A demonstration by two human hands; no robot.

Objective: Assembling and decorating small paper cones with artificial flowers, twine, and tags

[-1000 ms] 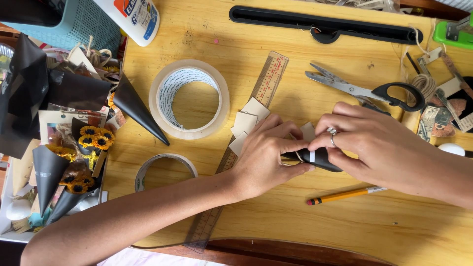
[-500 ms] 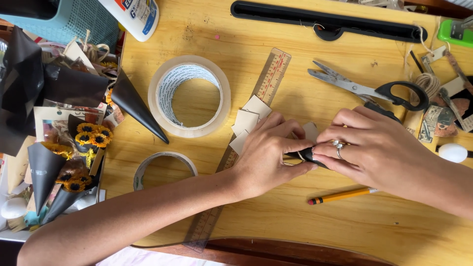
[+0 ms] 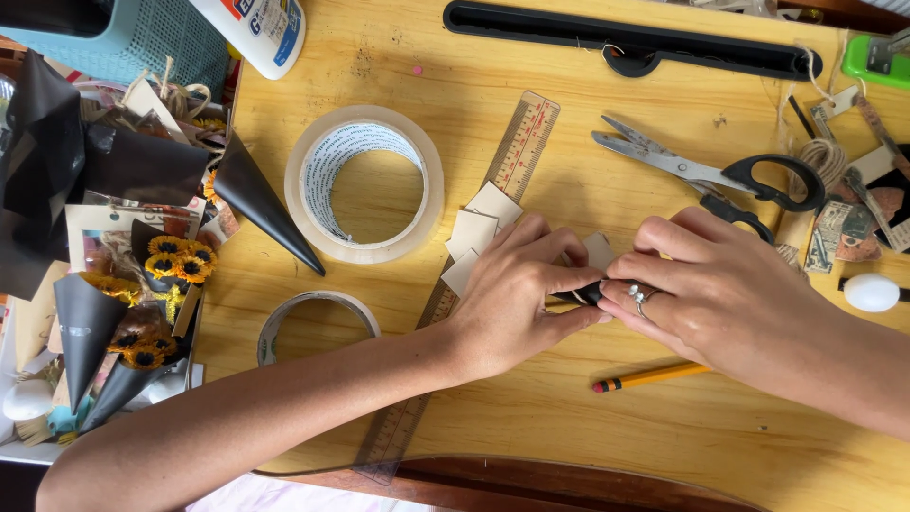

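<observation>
Both hands meet over the middle of the wooden table (image 3: 531, 408). My left hand (image 3: 519, 294) and my right hand (image 3: 720, 294), which wears a ring, pinch a small black paper piece (image 3: 590, 292) between their fingertips. Most of that piece is hidden by the fingers. Small tan paper squares (image 3: 479, 232) lie just left of my left hand, partly on a long ruler (image 3: 474, 275). A yellow pencil (image 3: 649, 377) lies below my right hand.
A large roll of clear tape (image 3: 365, 185) and a smaller tape ring (image 3: 318, 327) lie to the left. Scissors (image 3: 711, 173) sit above my right hand. Black paper cones with small sunflowers (image 3: 133, 313) fill the left edge. A glue bottle (image 3: 256, 28) lies top left.
Both hands have closed in further over the black piece, so less of it shows. The view has shifted slightly downward.
</observation>
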